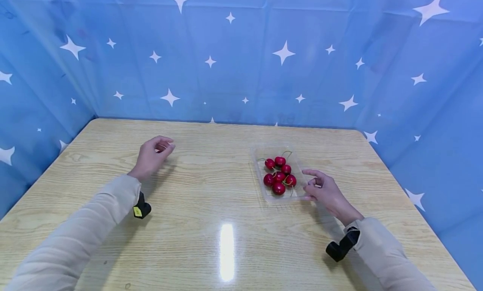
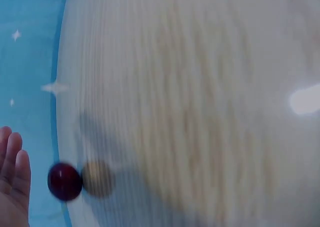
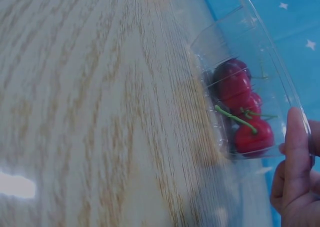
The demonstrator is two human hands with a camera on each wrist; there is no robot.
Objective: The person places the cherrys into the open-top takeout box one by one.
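Observation:
A clear plastic box stands on the wooden table, right of the middle. Several red cherries with green stems lie inside it. My right hand pinches the box's right side near its front corner; the right wrist view shows fingers against the clear wall. Over the left part of the table, my left hand has loosely bent fingers, and no held thing shows. Beside its fingers, the left wrist view has a dark red ball and a tan ball, both blurred. Neither ball can be made out in the head view.
The table has light wood grain and a bright reflection near its front. A blue curtain with white stars hangs behind it and along both sides. Black wrist cameras sit under both sleeves.

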